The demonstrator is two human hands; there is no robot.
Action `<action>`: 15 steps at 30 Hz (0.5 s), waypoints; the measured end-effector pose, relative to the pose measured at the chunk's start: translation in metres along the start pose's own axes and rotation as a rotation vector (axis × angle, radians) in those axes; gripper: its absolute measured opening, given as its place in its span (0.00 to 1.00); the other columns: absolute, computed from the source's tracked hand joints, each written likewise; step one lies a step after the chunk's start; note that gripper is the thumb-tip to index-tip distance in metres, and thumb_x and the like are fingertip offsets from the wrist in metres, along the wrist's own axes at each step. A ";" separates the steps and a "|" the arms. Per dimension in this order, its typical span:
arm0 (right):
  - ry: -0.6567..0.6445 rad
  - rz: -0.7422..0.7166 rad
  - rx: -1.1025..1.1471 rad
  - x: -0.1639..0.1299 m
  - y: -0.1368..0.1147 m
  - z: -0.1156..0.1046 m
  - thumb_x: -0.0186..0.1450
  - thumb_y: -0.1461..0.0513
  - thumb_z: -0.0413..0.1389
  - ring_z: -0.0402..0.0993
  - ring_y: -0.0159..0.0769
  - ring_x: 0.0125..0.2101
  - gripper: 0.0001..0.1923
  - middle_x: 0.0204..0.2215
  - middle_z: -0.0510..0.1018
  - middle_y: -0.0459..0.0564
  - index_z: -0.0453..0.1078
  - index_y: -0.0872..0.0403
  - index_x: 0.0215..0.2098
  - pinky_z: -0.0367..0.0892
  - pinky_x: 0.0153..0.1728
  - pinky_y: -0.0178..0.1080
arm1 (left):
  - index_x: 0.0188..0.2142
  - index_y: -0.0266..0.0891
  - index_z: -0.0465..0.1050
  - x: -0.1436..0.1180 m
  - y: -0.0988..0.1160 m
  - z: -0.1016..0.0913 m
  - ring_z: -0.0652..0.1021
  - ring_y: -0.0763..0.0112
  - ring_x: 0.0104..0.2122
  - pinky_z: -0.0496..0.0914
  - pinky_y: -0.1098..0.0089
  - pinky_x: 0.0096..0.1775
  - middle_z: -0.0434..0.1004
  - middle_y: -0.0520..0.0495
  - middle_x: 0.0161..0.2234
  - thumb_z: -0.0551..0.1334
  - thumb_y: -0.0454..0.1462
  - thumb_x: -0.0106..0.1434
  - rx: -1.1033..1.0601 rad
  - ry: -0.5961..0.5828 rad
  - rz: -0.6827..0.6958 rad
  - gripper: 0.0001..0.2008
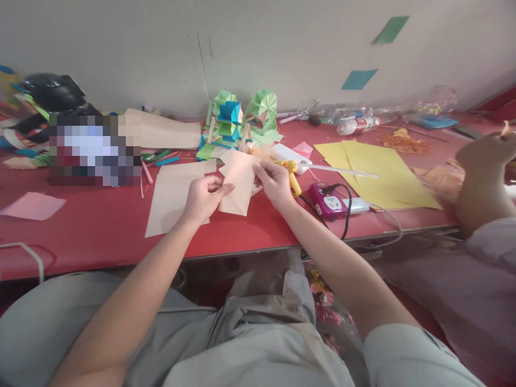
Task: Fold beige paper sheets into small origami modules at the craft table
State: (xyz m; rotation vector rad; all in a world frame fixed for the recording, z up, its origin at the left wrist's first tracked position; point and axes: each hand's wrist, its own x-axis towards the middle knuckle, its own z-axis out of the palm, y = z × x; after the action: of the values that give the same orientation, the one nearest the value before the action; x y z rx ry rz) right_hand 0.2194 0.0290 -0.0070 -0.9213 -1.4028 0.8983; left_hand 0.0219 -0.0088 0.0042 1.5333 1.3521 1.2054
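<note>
A folded cream sheet of paper (238,183) is held up over the red table, pinched on both sides. My left hand (207,199) grips its left edge, thumb on top. On the opposite edge, my right hand (274,181) has its fingers closed on the paper. Flat cream sheets (171,188) lie under and beside my left hand. Just beyond my right hand is a yellow hot glue gun (295,180) with a clear glue stick (342,170) sticking out of it. Behind the paper stand green and blue folded-paper pieces (230,121).
A purple power socket block (328,201) with plugged cables sits near the red table's (100,244) front edge. Yellow sheets (374,172) lie to the right, plastic bottles (358,124) behind. A pink sheet (34,206) is at left. Another person's arm (484,177) rests at far right.
</note>
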 end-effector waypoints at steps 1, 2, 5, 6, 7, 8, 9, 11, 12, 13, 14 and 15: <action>0.013 0.008 -0.003 0.000 0.000 -0.001 0.62 0.40 0.59 0.66 0.27 0.19 0.27 0.18 0.71 0.44 0.67 0.53 0.23 0.68 0.23 0.34 | 0.30 0.38 0.77 0.001 -0.002 0.000 0.83 0.58 0.34 0.75 0.68 0.32 0.84 0.42 0.31 0.73 0.51 0.53 -0.010 -0.010 0.012 0.19; 0.028 0.016 -0.005 0.000 0.000 -0.001 0.62 0.40 0.58 0.67 0.28 0.19 0.26 0.18 0.71 0.44 0.67 0.53 0.23 0.68 0.24 0.34 | 0.32 0.38 0.78 0.003 -0.005 -0.001 0.83 0.58 0.35 0.75 0.67 0.34 0.84 0.42 0.33 0.72 0.52 0.54 -0.029 -0.024 0.019 0.19; 0.062 0.024 -0.005 0.000 0.000 -0.002 0.63 0.40 0.58 0.68 0.29 0.21 0.26 0.18 0.70 0.44 0.67 0.52 0.24 0.68 0.24 0.34 | 0.36 0.37 0.78 0.006 -0.009 -0.003 0.83 0.57 0.38 0.76 0.64 0.39 0.84 0.40 0.36 0.74 0.51 0.51 -0.091 -0.078 0.003 0.22; 0.066 0.022 -0.007 0.000 0.000 -0.002 0.63 0.41 0.58 0.68 0.29 0.21 0.25 0.18 0.70 0.44 0.67 0.52 0.24 0.68 0.24 0.34 | 0.36 0.37 0.78 0.006 -0.008 -0.004 0.83 0.57 0.38 0.77 0.63 0.40 0.84 0.40 0.36 0.75 0.51 0.49 -0.095 -0.096 -0.010 0.23; 0.066 0.021 -0.007 0.000 0.000 -0.002 0.63 0.41 0.58 0.68 0.29 0.21 0.25 0.18 0.70 0.44 0.67 0.52 0.24 0.68 0.24 0.34 | 0.35 0.36 0.78 0.006 -0.007 -0.005 0.83 0.57 0.38 0.77 0.63 0.40 0.84 0.40 0.35 0.76 0.50 0.48 -0.091 -0.106 -0.023 0.23; 0.066 0.019 -0.005 0.000 0.000 -0.002 0.63 0.41 0.58 0.68 0.28 0.20 0.25 0.18 0.70 0.44 0.67 0.52 0.24 0.68 0.24 0.35 | 0.34 0.36 0.78 0.006 -0.005 -0.006 0.83 0.57 0.37 0.77 0.62 0.40 0.84 0.40 0.35 0.76 0.50 0.47 -0.084 -0.110 -0.037 0.23; 0.064 0.017 0.001 0.000 0.000 -0.001 0.63 0.41 0.59 0.68 0.28 0.20 0.25 0.18 0.70 0.44 0.67 0.52 0.24 0.68 0.24 0.35 | 0.34 0.36 0.78 0.005 -0.003 -0.007 0.83 0.57 0.36 0.77 0.62 0.40 0.84 0.40 0.34 0.77 0.49 0.46 -0.076 -0.109 -0.050 0.23; 0.060 0.008 0.019 0.000 0.000 -0.001 0.63 0.42 0.59 0.68 0.28 0.20 0.25 0.18 0.70 0.44 0.67 0.52 0.24 0.68 0.24 0.35 | 0.33 0.36 0.79 0.004 0.001 -0.010 0.83 0.57 0.36 0.77 0.62 0.39 0.84 0.40 0.34 0.77 0.49 0.45 -0.064 -0.099 -0.069 0.22; 0.059 0.005 0.027 0.000 0.001 0.000 0.63 0.43 0.60 0.68 0.28 0.20 0.24 0.18 0.70 0.44 0.67 0.52 0.23 0.68 0.24 0.35 | 0.33 0.36 0.79 0.004 0.002 -0.011 0.83 0.57 0.36 0.77 0.62 0.39 0.84 0.40 0.34 0.77 0.49 0.46 -0.059 -0.096 -0.074 0.22; 0.061 0.001 0.033 0.000 0.001 0.000 0.63 0.43 0.60 0.68 0.28 0.20 0.24 0.18 0.71 0.44 0.67 0.53 0.23 0.68 0.24 0.35 | 0.33 0.36 0.80 0.004 0.002 -0.012 0.83 0.57 0.36 0.76 0.62 0.39 0.84 0.40 0.34 0.77 0.49 0.46 -0.052 -0.100 -0.075 0.21; 0.064 0.000 0.038 0.000 0.001 0.000 0.63 0.43 0.60 0.68 0.28 0.20 0.24 0.17 0.71 0.44 0.67 0.53 0.23 0.68 0.24 0.35 | 0.32 0.37 0.80 0.004 0.001 -0.013 0.83 0.57 0.36 0.76 0.63 0.39 0.84 0.40 0.34 0.76 0.49 0.47 -0.043 -0.107 -0.074 0.21; 0.068 -0.002 0.040 0.001 0.001 0.000 0.63 0.43 0.60 0.68 0.28 0.20 0.24 0.18 0.71 0.44 0.67 0.53 0.23 0.68 0.24 0.35 | 0.32 0.37 0.80 0.005 0.000 -0.013 0.82 0.58 0.35 0.76 0.63 0.38 0.84 0.40 0.34 0.76 0.50 0.48 -0.035 -0.117 -0.070 0.20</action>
State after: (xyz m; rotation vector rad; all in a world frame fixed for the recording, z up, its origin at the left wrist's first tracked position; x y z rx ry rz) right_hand 0.2198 0.0300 -0.0080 -0.9120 -1.3231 0.8833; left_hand 0.0091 -0.0048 0.0082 1.4961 1.2909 1.0736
